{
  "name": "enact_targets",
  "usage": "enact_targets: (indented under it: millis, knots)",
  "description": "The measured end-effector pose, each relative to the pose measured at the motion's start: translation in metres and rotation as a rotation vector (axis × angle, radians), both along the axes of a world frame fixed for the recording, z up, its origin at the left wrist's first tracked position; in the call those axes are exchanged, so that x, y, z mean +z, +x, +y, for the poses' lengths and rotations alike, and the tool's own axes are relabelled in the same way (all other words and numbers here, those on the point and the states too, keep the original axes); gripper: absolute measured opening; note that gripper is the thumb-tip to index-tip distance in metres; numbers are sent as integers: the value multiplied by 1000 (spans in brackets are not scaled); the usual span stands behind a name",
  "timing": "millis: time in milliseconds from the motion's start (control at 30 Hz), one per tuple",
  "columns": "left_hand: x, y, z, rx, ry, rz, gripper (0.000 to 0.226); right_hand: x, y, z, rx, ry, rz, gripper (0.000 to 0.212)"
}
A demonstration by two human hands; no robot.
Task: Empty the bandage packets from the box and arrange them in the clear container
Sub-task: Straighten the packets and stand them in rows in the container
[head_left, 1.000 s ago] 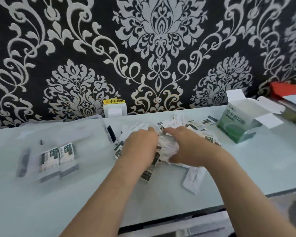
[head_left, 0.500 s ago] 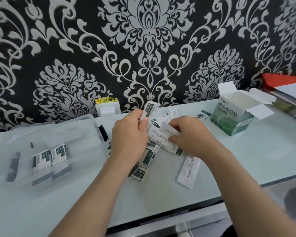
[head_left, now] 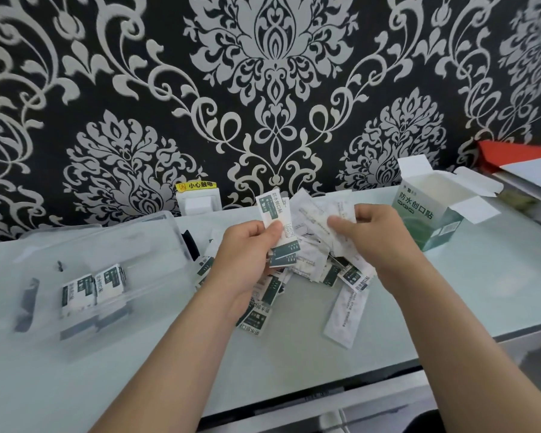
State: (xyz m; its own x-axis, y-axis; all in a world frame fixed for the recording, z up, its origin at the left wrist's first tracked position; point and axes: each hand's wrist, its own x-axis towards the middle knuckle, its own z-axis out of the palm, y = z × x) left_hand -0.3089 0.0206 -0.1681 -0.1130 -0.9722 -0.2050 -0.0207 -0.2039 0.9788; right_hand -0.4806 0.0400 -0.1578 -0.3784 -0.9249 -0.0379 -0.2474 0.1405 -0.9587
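Left hand (head_left: 247,248) up off the table, thumb and fingers pinched on a small stack of bandage packets (head_left: 277,223), the top one upright with its green-and-white face toward the camera. Right hand (head_left: 367,232) level with it, fingertips closed on a fan of white packets (head_left: 319,220), printed backs showing; how many it grips is hard to say, the paper overlaps. Directly below both hands lies the loose pile (head_left: 306,276), spilling toward the near side, with one long white strip (head_left: 345,317) lying apart at the pile's right edge. To the left, the clear container (head_left: 156,242) sits open, two packets (head_left: 91,285) side by side inside, plenty of bare floor around them. Off to the right the green box (head_left: 431,220) stands with flaps open, well clear of the hands. The table (head_left: 450,301) is bare between pile and front edge.
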Motion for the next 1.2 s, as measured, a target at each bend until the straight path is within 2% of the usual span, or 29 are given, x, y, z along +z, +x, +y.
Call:
enact_targets:
  millis: [67, 133, 200, 267, 333, 400, 500, 567, 633, 733, 800, 900, 967, 1033, 1100, 1200]
  knots:
    - [-2, -2, 0, 21, 6, 9, 26, 5, 7, 2, -33, -87, -78, 6]
    - [-2, -4, 0, 30, 12, 11, 23, 7, 16, 2, -38, -181, -2, 3]
    - [0, -5, 0, 37, 7, 28, 18, 9, 26, 5, 10, -234, 144, 3]
    - [2, -6, -1, 52, -8, 51, 15, 8, 36, 7, 58, -286, 391, 9]
    - [6, -6, -1, 42, -8, 97, 21, 6, 45, 7, 119, -341, 642, 18]
    - [10, -5, 0, 6, 9, 191, 30, 4, 50, 4, 159, -384, 772, 16]
    - [18, 0, -1, -59, 107, 392, 30, 1, 51, 0, 186, -402, 802, 12]
    - [21, 3, -1, -80, 131, 429, 30, 0, 52, -1, 210, -427, 789, 16]
    - [19, 3, -1, -40, 101, 359, 30, 0, 54, 0, 280, -418, 721, 19]
    - [14, 2, -3, 44, 90, 262, 27, 2, 53, 4, 437, -292, 570, 30]
    - [12, 2, -4, 68, 70, 246, 26, 7, 50, 7, 449, -237, 416, 36]
    - [9, 0, -7, 70, 8, 199, 28, 11, 45, 6, 212, -274, 158, 32]
    - [7, -2, -7, 70, -59, 108, 28, 7, 45, 2, 16, -310, 146, 35]
    - [3, -4, -7, 81, -207, -92, 30, 2, 52, 0, -23, -293, 232, 38]
    - [-3, -6, -6, 111, -428, -403, 31, -2, 67, 0, 47, -222, 314, 40]
    - [-7, -8, 0, -7, -704, -810, 12, -6, 84, -3, 156, -100, 179, 32]
